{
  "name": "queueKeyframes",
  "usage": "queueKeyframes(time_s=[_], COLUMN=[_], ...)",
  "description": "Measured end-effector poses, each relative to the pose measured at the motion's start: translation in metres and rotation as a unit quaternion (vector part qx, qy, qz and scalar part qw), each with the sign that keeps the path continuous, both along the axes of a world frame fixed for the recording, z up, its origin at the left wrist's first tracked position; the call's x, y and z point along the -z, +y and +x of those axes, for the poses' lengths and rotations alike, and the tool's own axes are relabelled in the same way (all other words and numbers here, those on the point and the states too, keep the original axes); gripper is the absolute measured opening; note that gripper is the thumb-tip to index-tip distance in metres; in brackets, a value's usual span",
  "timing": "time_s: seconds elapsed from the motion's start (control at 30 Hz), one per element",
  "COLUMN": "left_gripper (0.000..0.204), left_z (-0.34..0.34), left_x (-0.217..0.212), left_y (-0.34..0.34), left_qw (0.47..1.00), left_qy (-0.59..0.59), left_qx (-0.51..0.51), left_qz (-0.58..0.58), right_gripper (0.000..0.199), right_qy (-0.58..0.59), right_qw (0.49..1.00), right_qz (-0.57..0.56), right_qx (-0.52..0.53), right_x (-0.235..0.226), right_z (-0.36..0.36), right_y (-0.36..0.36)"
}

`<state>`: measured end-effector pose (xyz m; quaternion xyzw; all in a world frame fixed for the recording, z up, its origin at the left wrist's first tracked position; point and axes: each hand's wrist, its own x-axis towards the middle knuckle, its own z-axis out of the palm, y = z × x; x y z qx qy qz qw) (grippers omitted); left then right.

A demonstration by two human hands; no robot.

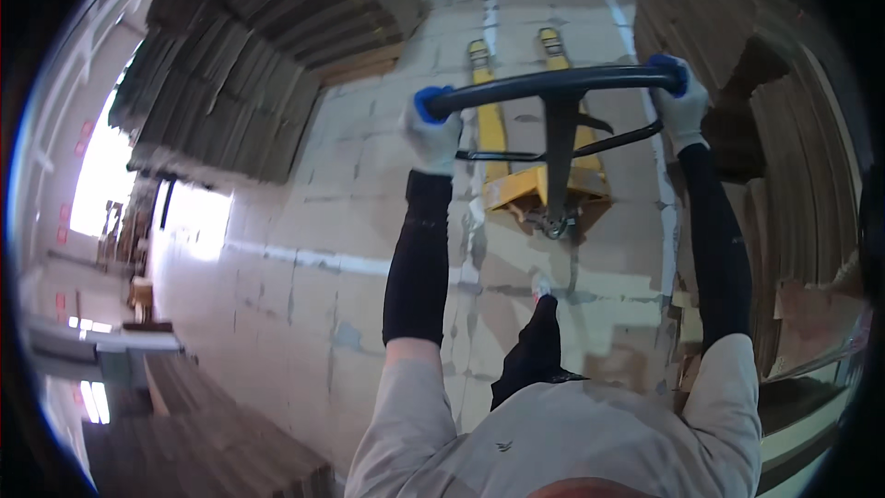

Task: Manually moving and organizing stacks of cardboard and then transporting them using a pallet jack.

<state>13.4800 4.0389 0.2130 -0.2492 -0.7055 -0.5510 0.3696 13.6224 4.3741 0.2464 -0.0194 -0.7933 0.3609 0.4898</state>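
Both my hands, in white gloves with blue at the fingers, grip the black handle (553,83) of a hand pallet truck. My left hand (431,129) is closed round the left end of the bar, and my right hand (682,103) round the right end. From the handle a dark shaft drops to the yellow pallet truck (516,186), whose two forks point away from me along the floor. No load shows on the forks. Black sleeves cover my forearms.
Tall stacks of flat brown cardboard (230,83) stand at the far left, with more cardboard stacks (793,157) close on the right. Another stack (203,433) lies at the lower left. White lines (323,261) cross the worn floor. Bright light enters through an opening (194,221) at left.
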Motion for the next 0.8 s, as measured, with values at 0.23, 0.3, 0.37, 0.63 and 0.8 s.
queueKeyframes(time_s=[0.23, 0.3, 0.37, 0.63, 0.8], left_gripper=[0.027, 0.028, 0.028, 0.023, 0.021], left_z=[-0.125, -0.183, -0.241, -0.47, -0.629], left_x=[-0.025, -0.017, -0.01, -0.03, -0.013], left_y=[0.074, 0.083, 0.099, 0.152, 0.176], left_qw=[0.999, 0.999, 0.999, 1.0, 0.995], left_qy=[-0.019, -0.042, -0.044, -0.01, -0.093], left_qx=[-0.007, 0.007, 0.012, 0.004, 0.013], left_qz=[-0.048, -0.002, 0.009, -0.008, 0.034], right_gripper=[0.019, 0.019, 0.019, 0.03, 0.028], right_qy=[0.004, 0.003, 0.006, 0.035, 0.0], right_qw=[1.0, 1.0, 1.0, 0.999, 0.999], right_qz=[-0.019, -0.005, 0.015, -0.016, -0.034], right_qx=[-0.003, 0.002, 0.017, -0.014, -0.037], right_x=[0.012, 0.005, 0.002, 0.014, -0.003], right_z=[-0.181, -0.233, -0.285, -0.519, -0.647], right_y=[0.093, 0.101, 0.109, 0.168, 0.194])
